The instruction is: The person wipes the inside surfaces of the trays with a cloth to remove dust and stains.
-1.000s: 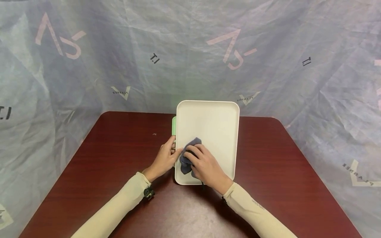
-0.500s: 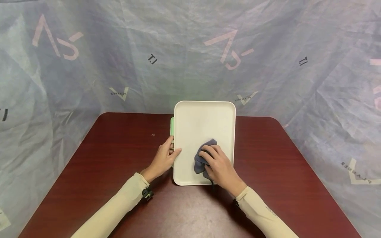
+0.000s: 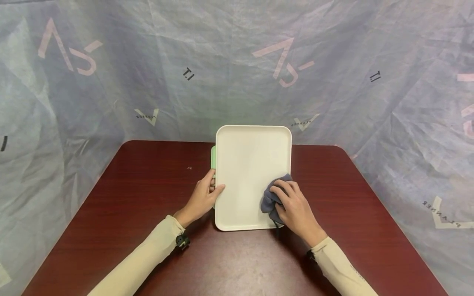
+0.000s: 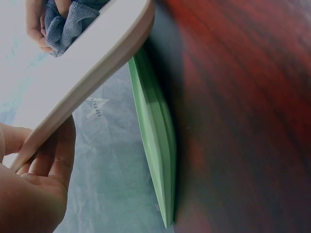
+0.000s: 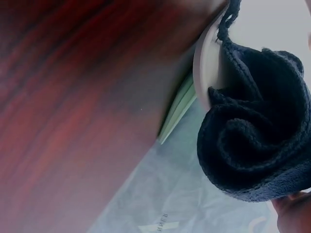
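A white rectangular tray (image 3: 244, 164) stands tilted up on the table, its inner face toward me. My left hand (image 3: 201, 197) grips its left edge, thumb on the face and fingers behind, as the left wrist view also shows. In my right hand (image 3: 296, 207) is a bunched blue-grey cloth (image 3: 272, 199), pressed against the tray's lower right part near the rim. The right wrist view shows the cloth (image 5: 252, 141) in close folds with a cord at one end. Behind the tray, a green tray-like item (image 4: 153, 131) stands on edge, mostly hidden in the head view.
The dark red wooden table (image 3: 148, 176) spreads around the tray. Grey-blue sheeting with printed letters (image 3: 237, 61) hangs behind and along both sides. A dark watch-like device (image 3: 182, 241) sits on the left wrist.
My right hand has slid the cloth rightward across the tray's face, from the left edge to the right side. The left hand keeps its grip; the view has shifted slightly.
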The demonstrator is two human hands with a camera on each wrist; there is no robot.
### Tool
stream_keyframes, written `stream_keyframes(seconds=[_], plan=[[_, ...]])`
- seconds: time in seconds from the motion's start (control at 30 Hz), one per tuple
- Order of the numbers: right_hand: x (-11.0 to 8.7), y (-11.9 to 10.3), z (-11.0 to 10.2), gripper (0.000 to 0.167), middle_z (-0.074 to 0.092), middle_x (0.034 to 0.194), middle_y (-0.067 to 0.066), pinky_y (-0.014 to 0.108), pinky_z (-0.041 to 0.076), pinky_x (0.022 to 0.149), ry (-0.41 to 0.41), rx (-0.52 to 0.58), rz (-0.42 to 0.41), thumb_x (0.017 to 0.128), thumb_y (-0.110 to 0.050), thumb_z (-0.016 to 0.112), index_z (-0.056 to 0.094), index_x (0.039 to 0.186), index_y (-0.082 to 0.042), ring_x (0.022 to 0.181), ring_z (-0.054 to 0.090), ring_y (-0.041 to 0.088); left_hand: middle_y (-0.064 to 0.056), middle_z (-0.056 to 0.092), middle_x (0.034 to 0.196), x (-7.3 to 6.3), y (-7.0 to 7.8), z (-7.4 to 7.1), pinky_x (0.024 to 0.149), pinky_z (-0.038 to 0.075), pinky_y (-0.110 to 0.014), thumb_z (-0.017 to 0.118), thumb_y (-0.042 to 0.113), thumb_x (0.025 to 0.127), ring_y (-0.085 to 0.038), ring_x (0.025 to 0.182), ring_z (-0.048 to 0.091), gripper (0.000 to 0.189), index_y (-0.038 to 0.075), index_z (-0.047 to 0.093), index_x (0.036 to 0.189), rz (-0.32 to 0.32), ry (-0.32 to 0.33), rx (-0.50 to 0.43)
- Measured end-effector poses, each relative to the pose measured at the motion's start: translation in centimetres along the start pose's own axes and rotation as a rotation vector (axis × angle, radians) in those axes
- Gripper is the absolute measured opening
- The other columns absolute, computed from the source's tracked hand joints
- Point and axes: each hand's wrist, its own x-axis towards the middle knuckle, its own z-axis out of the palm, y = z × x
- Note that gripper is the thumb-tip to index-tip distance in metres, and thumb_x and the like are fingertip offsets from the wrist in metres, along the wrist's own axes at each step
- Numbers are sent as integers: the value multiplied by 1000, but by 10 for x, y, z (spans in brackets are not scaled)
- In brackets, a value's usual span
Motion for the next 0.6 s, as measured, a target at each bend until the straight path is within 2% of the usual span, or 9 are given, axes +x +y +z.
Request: stream_keyframes(seconds=[0.27,0.47,0.6], plan=[[-7,-3,1,50,56,130,12,44,46,95,-22,-23,-13,74,6,79,63,120,-6,114,48,31,-24,69,113,-1,0,-1,68,59,-33,57,0,100,-28,90,73,37,3,46,135,-11,3,17],[-10,-6,1,50,56,129,11,44,46,94,-40,-22,-15,75,4,80,63,120,-7,114,48,31,-25,68,113,0,0,-1,68,59,-34,57,1,100,-31,90,73,36,3,47,135,-5,9,14],[-11,-7,0,49,55,130,12,45,47,93,-50,-22,-11,76,4,81,63,120,-7,114,48,31,-25,68,115,-1,-1,-1,69,60,-37,56,4,101,-32,91,72,37,3,45,137,-8,-15,-10]])
